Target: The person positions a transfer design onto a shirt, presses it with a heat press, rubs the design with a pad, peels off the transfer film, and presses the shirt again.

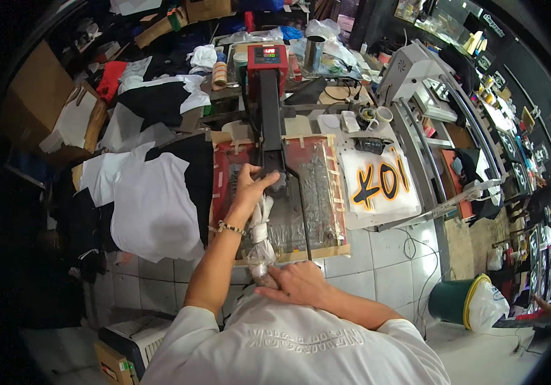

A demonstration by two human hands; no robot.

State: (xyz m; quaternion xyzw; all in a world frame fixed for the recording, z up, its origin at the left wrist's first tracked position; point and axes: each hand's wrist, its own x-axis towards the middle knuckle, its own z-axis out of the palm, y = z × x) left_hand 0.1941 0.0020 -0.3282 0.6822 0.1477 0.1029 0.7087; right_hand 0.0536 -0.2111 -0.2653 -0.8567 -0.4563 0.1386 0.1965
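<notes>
A heat press stands before me, its dark arm running from a red control box with a lit display. Its flat top plate is covered in worn silvery tape over a red and tan surface. Toward my body reaches the press handle, bound in white cloth and clear tape. My left hand, with a beaded bracelet at the wrist, is closed around the front end of the arm, thumb across it. At my waist, my right hand grips the handle's taped end; some of its fingers are hidden.
Grey and black garments lie left of the press. On the right, a white sheet with black and orange lettering lies beside a large metal-framed machine. A green bucket stands on the tiled floor, with a cable nearby.
</notes>
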